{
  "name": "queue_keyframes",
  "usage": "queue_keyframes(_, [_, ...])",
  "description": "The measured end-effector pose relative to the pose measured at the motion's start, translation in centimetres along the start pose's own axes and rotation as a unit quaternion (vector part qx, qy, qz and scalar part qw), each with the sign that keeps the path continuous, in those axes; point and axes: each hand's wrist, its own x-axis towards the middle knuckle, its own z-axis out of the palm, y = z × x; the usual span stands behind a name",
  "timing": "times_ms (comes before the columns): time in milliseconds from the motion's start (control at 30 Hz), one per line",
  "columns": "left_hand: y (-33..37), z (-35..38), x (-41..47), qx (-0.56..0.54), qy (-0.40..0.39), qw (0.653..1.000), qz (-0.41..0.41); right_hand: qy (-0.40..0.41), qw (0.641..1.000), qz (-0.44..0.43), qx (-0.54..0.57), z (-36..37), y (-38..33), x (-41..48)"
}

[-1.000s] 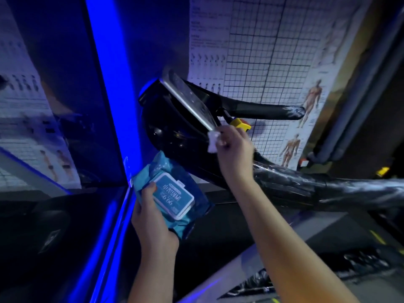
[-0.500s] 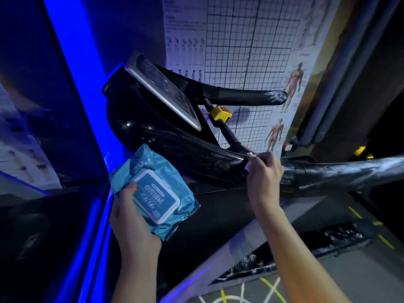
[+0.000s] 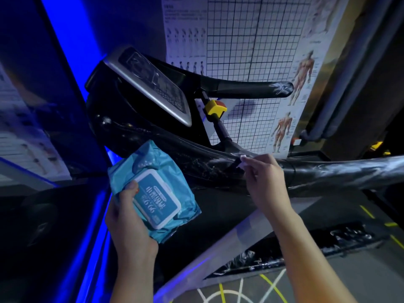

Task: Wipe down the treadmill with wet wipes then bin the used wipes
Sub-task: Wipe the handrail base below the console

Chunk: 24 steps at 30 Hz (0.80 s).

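A black treadmill fills the middle of the view, its silver console (image 3: 153,84) tilted up at the centre left. A long black handrail (image 3: 328,171) wrapped in shiny film runs off to the right. My right hand (image 3: 265,182) pinches a small white wet wipe (image 3: 243,160) against that handrail, near where it meets the console. My left hand (image 3: 129,224) grips a blue pack of wet wipes (image 3: 157,193) with a white-rimmed lid, held below the console.
A yellow safety clip (image 3: 215,107) sits on the post under the console. A second handrail (image 3: 251,88) runs along the wall, which carries a grid poster (image 3: 251,51) with muscle charts. A blue light strip (image 3: 63,40) glows at the left. Floor markings (image 3: 240,289) show below.
My right hand has carried the wipe from the console's lower edge down and right onto the near handrail. The left hand keeps hold of the pack.
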Motion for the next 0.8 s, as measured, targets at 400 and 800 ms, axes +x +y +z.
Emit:
queue_keyframes(400, [-1.8,2.4,-4.4,0.026,0.046,0.998,0.031,-0.086,0.990,-0.081,-0.075,0.2,2.2,3.9])
queue_keyframes(800, [-5.2,3.4,-7.3,0.068,0.086,0.993,0.044,-0.195,0.976,-0.097,0.015,0.0,2.9,6.8])
